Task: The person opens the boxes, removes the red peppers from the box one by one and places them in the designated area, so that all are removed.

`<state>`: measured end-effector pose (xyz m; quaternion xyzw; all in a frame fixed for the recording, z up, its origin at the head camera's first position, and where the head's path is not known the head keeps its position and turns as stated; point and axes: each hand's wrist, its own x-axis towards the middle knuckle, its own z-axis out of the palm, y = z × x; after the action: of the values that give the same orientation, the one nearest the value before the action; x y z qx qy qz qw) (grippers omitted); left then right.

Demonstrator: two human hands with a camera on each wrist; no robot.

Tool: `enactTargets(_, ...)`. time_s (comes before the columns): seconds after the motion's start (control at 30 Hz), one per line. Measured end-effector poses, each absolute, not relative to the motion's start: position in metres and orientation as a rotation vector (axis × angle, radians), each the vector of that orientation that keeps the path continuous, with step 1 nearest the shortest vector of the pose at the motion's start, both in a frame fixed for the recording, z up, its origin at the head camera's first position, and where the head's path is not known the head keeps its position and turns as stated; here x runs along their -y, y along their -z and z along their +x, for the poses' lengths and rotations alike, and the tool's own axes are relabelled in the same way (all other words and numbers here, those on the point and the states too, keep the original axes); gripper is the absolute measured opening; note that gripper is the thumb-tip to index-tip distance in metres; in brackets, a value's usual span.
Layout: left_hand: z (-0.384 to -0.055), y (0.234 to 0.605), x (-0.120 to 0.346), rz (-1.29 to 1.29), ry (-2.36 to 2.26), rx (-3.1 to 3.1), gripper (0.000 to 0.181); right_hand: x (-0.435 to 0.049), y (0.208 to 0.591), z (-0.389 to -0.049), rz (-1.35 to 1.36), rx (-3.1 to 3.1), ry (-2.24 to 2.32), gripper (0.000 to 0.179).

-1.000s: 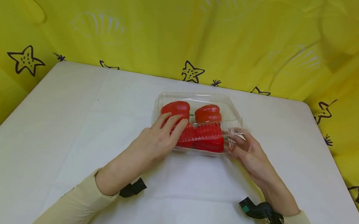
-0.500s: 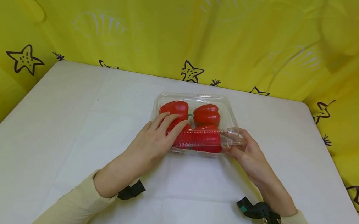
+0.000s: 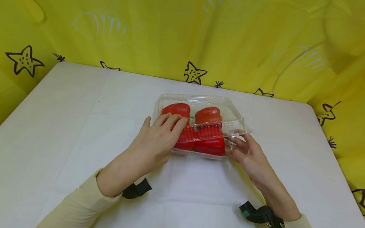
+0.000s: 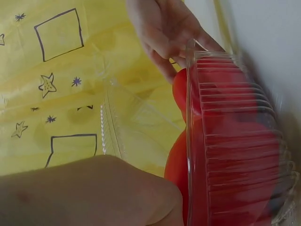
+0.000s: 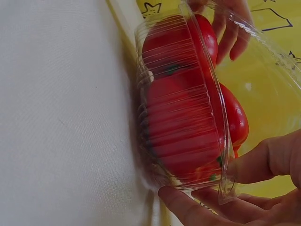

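A clear plastic clamshell container (image 3: pixel 200 98) with several red bell peppers (image 3: pixel 208 115) inside stands on the table, a little right of the middle. Its lid (image 3: pixel 237 123) is tilted up at the front, so a gap shows above the base. My left hand (image 3: pixel 150 143) grips the front left of the container, its fingers bent over the lid; the thumb is hidden in the head view. At the front right corner my right hand (image 3: pixel 256 162) holds the base. In the right wrist view its thumb (image 5: pixel 263 162) lies at the rim, with fingers below.
A white cloth (image 3: pixel 80 126) covers the table. Behind it hangs a yellow curtain (image 3: pixel 163 36) with drawn stars and fish. Black straps (image 3: pixel 261 214) are worn on both wrists.
The lid's front edge came down half a second ago and is now raised again. One left finger has lifted away from the others. The right hand stays at the corner.
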<state>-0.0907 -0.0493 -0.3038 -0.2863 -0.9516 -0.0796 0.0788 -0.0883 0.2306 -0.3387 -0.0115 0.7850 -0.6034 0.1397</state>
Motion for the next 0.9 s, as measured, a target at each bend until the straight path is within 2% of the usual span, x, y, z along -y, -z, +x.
enactTargets(0.27, -0.095, 0.308, 0.049, -0.926, 0.199, 2.691, 0.059, -0.230, 0.340, -0.088, -0.054, -2.281, 1.733, 0.053)
enactTargets(0.5, -0.097, 0.299, 0.055, -0.809, 0.242, 2.700, 0.067, -0.235, 0.339, -0.087, -0.070, -2.402, 1.636, 0.055)
enactTargets(0.63, -0.097, 0.296, 0.056, -0.829, 0.257, 2.611, 0.065, -0.233, 0.339, -0.086, -0.066, -2.381, 1.617, 0.052)
enactTargets(0.77, -0.099, 0.298, 0.059, -0.808, 0.303, 2.530, 0.056, -0.232, 0.338, -0.086, -0.084, -2.360, 1.615, 0.054)
enactTargets(0.9, -0.105, 0.298, 0.064, -0.772, 0.445, 2.437, 0.043, -0.233, 0.337, -0.087, -0.094, -2.358, 1.566, 0.063)
